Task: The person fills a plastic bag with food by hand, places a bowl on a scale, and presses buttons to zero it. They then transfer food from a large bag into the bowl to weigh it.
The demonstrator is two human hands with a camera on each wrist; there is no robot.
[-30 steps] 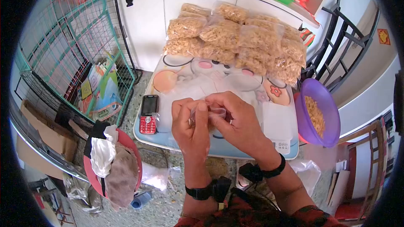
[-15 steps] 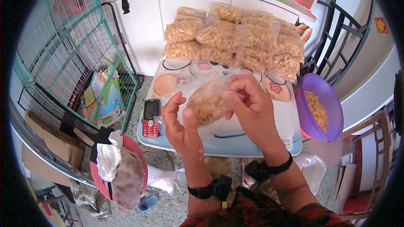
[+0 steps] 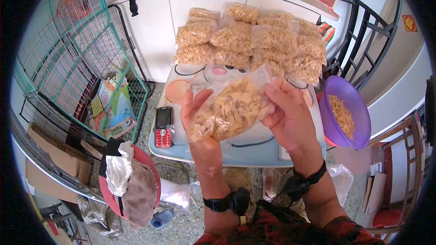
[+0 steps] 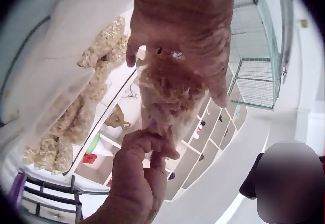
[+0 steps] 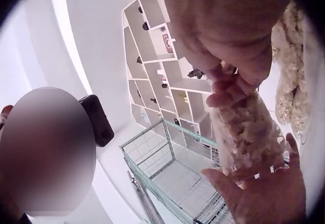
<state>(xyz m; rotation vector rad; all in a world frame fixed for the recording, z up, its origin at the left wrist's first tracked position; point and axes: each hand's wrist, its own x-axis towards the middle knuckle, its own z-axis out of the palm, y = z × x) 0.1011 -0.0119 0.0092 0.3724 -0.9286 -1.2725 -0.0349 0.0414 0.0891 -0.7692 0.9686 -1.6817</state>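
Observation:
A clear zip bag (image 3: 231, 106) full of pale yellow-brown dried pieces is held up tilted over the low table. My right hand (image 3: 293, 115) pinches its upper right end, close to the zip edge. Under the lower left end lies my left hand (image 3: 205, 154), supporting the bag with its fingers spread. In the left wrist view the bag (image 4: 170, 94) stretches between both hands. The right wrist view shows the left hand (image 5: 264, 193) cupped loosely beneath the bag, with its thumb standing apart.
Filled bags (image 3: 231, 36) are stacked along the table's far side. A red phone (image 3: 163, 127) lies at the left of the table (image 3: 177, 154). A purple basin (image 3: 363, 122) with loose pieces stands right, a wire cage (image 3: 77, 63) left, a pink stool (image 3: 156, 181) with cloths near left.
The hands were close together at the bag's opening; they have since moved apart. The bag has turned to show its broad side, with the left hand now under its lower end.

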